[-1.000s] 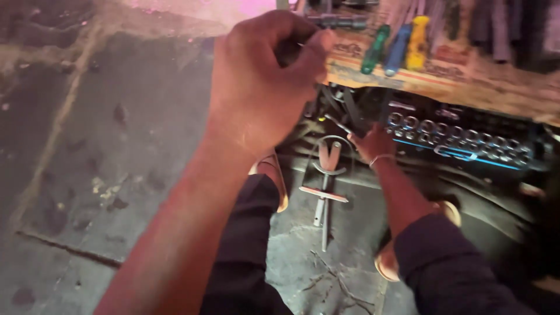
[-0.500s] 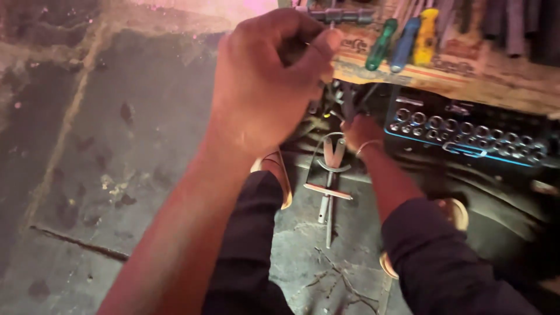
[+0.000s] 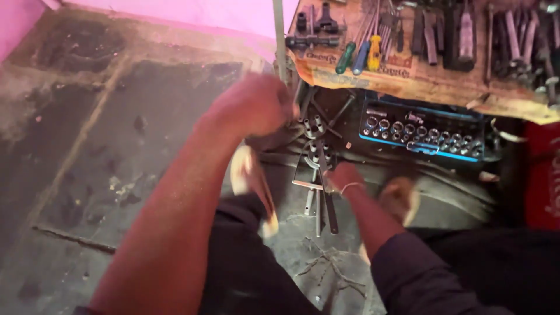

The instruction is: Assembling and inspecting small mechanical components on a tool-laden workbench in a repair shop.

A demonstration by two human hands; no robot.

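While the head camera looked down, the left hand was curled into a blurred fist; whether it held anything could not be told. Below it, the right hand gripped a long metal tool, a socket set just beyond.

The floor is rough, matt grey concrete, cracked and stained, the long tools lying on it are dull bare metal, the sockets in the blue plastic tray shine like polished steel, and the screwdrivers have glossy plastic handles above creased brown paper.
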